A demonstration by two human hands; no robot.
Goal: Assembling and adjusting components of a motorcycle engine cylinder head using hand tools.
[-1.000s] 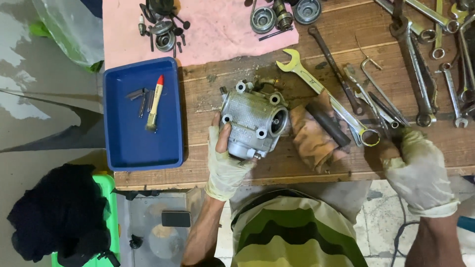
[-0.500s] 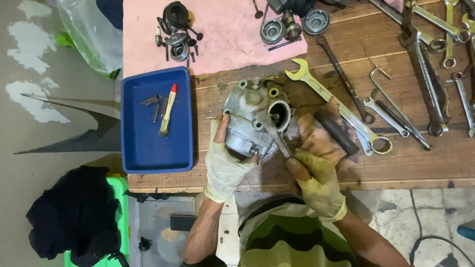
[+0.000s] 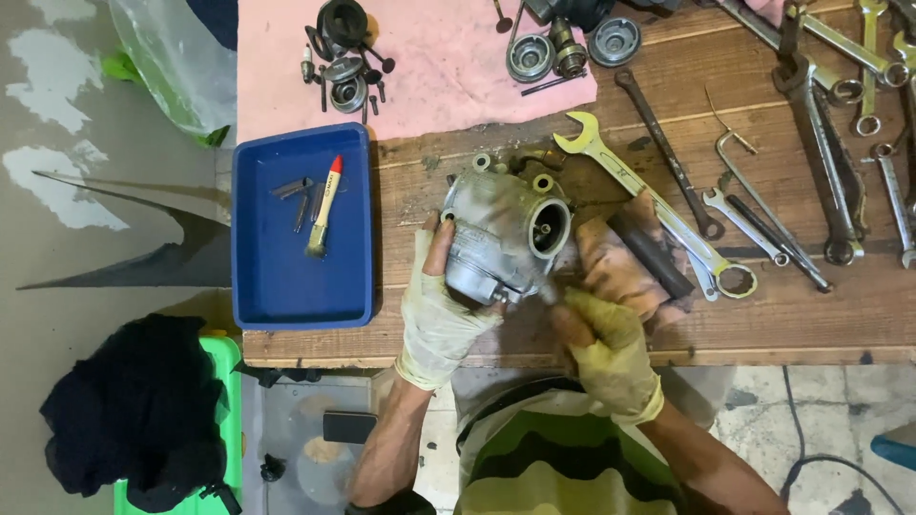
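Note:
A grey metal engine part, a cylinder-head-like casting with round ports, rests on the wooden bench. My left hand, in a pale dirty glove, grips its lower left side. My right hand, in a yellowish glove, is closed on a small thin tool whose tip touches the casting's lower right edge; the tool is mostly hidden by my fingers. A stained rag lies just right of the casting with a dark bar on it.
A blue tray with a red-tipped tool and small bits sits left. A pink cloth at the back carries valve parts and springs. Several spanners lie right. A green crate with dark cloth stands below left.
My right hand came from the bench's right front edge to the casting and now works at its lower right. The casting has been turned slightly in my left hand.

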